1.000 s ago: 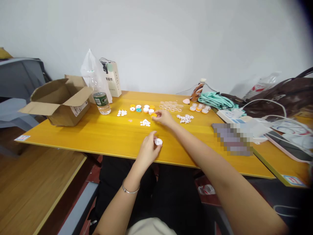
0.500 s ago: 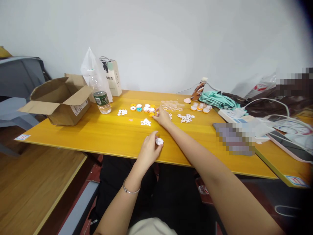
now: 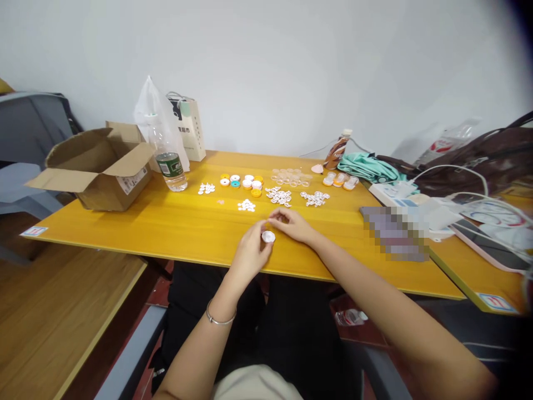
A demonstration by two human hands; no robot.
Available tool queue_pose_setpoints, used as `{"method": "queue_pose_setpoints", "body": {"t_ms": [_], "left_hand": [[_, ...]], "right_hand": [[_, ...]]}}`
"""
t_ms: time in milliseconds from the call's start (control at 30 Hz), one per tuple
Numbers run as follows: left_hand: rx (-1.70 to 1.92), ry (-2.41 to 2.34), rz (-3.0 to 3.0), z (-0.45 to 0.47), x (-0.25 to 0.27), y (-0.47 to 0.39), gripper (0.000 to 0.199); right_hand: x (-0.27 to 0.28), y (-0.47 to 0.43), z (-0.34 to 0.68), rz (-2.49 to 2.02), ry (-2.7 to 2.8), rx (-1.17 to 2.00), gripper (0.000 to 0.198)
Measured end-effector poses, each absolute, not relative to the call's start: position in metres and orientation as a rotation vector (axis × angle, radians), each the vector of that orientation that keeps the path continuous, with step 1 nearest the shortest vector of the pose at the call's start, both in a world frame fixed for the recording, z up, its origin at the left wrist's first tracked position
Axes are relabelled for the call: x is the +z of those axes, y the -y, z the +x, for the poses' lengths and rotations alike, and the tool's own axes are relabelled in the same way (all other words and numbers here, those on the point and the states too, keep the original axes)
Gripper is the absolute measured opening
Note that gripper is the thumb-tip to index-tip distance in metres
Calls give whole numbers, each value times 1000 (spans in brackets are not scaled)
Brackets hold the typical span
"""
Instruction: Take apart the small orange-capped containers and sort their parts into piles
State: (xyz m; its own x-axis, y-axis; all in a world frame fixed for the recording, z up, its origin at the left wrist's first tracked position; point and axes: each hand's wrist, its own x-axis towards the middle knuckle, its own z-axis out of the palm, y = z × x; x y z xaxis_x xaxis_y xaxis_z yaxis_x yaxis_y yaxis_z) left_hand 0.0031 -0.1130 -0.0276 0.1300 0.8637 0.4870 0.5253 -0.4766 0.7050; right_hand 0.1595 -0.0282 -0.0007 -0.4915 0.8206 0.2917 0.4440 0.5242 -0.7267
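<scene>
My left hand (image 3: 249, 251) is closed round the edge of a small white round cup-like piece (image 3: 268, 236), held just above the table's near side. My right hand (image 3: 292, 224) is beside it, thumb and forefinger pinched close to the left fingertips; whether anything is between them is too small to make out. Beyond the hands lie a pile of small white discs (image 3: 246, 205), a pile of white cut-out pieces (image 3: 278, 196) and a similar pile (image 3: 315, 199) to its right. Behind the discs sit several white, orange and teal round cases (image 3: 248, 183).
Clear round covers (image 3: 291, 176) and lidded orange-and-clear cases (image 3: 340, 180) lie farther back. An open cardboard box (image 3: 112, 178) and a water bottle (image 3: 171, 171) stand left. A brown drink bottle (image 3: 337, 150), teal cloth (image 3: 370, 168), power strip (image 3: 400, 203) and blurred flat device (image 3: 395, 233) are right.
My right hand has drawn back from the round cases towards me, next to my left hand. The white cut-out pieces it covered now show. My left hand still holds the white piece.
</scene>
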Motion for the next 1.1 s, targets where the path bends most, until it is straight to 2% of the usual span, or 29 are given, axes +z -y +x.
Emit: {"method": "queue_pose_setpoints", "body": {"t_ms": [100, 167, 267, 700, 867, 1100], "left_hand": [[1294, -1378, 2047, 3, -25, 114, 28], [1289, -1392, 2045, 3, -23, 114, 19], [1273, -1396, 2061, 3, -21, 114, 12], [1045, -1290, 2163, -10, -12, 115, 21], [995, -1484, 2192, -12, -7, 106, 11], [742, -1406, 2195, -8, 9, 88, 7]], "right_hand": [[-4, 45, 176, -906, 2183, 953, 36], [-6, 47, 180, -871, 2223, 937, 42], [-7, 45, 181, -865, 2300, 859, 40], [-2, 45, 179, -841, 2316, 922, 33], [0, 46, 179, -813, 2396, 818, 31], [-3, 47, 179, -847, 2415, 789, 33]]}}
